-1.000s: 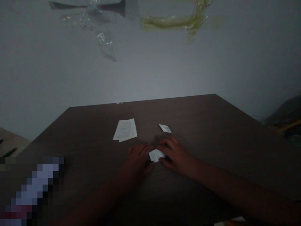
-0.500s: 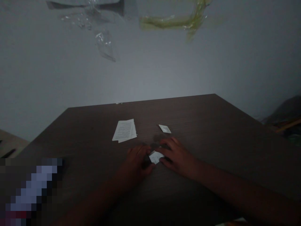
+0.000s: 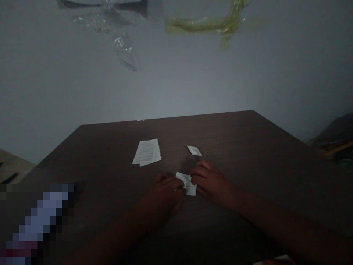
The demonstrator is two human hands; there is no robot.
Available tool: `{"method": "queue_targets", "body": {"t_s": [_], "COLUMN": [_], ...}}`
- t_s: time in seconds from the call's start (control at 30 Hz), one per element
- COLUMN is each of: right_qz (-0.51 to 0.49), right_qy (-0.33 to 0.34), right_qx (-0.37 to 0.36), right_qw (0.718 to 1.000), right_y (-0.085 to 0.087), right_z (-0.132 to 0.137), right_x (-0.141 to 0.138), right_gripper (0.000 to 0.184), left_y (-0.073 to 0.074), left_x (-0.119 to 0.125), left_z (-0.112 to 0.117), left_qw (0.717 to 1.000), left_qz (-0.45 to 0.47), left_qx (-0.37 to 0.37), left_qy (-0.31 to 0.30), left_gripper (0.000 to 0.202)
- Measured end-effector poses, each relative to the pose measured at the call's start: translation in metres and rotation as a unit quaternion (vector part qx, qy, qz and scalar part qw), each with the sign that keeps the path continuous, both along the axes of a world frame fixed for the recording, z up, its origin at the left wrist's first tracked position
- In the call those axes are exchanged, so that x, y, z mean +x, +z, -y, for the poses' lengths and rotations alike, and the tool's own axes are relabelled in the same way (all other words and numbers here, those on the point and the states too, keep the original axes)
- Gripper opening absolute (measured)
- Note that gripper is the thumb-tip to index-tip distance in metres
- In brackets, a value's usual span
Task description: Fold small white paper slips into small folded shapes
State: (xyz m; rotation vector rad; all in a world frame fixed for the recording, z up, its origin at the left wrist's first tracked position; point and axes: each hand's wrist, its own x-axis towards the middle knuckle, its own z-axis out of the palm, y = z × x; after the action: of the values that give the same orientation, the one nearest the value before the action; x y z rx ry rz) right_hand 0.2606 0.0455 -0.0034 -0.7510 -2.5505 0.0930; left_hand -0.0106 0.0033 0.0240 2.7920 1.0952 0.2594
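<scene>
A small piece of printed paper is between my hands, just above or on the dark table. My left hand has its fingers closed on the paper's left side. On the right side, the bent fingers of my right hand grip the same paper, and the fingertips cover part of it. Beyond my right hand lies a small folded paper. Farther left rest printed sheets, overlapping each other.
A pale wall stands behind the table, with yellowish tape and clear plastic film stuck on it. The lower left corner is blurred out by large pixels. Something pale and orange shows at the bottom right edge.
The paper between my hands looks more opened out, showing a larger printed face. My fingers have curled more closely onto it. The other papers stay in place.
</scene>
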Motion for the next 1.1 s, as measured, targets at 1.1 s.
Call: {"method": "queue_targets", "body": {"t_s": [1.1], "right_qz": [-0.01], "right_qy": [0.017], "right_qx": [-0.032], "right_qw": [0.999], "right_y": [-0.005], "right_z": [-0.003], "right_x": [0.003], "right_gripper": [0.017], "left_y": [0.005], "left_x": [-0.01], "left_z": [0.002], "left_qw": [0.999], "left_qz": [0.017], "left_qx": [-0.042], "left_qy": [0.003], "left_gripper": [0.043]}}
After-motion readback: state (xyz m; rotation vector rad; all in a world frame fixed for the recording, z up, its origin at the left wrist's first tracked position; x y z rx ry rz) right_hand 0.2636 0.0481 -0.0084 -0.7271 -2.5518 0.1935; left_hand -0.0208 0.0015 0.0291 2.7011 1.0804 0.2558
